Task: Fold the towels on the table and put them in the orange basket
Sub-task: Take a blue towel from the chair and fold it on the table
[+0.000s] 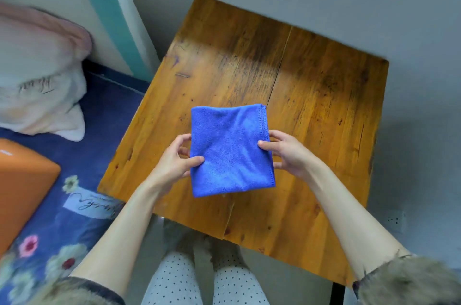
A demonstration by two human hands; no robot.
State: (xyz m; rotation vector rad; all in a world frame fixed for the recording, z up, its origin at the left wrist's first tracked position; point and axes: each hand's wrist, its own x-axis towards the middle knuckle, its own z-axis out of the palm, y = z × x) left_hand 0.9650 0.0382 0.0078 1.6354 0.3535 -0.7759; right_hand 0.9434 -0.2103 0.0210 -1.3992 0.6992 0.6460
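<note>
Over the desk (311, 75), my left hand (174, 160) and right hand (287, 152) pinch the folded towel's (229, 150) sides; I'd keep edges aligned carrying it to the basket (22, 179).

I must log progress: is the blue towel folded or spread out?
Folded: the blue towel is a compact rectangle with doubled edges, pinched by left hand and right hand.

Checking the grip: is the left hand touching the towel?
Touching. The head view shows the left hand pinching the towel's left edge.
</note>
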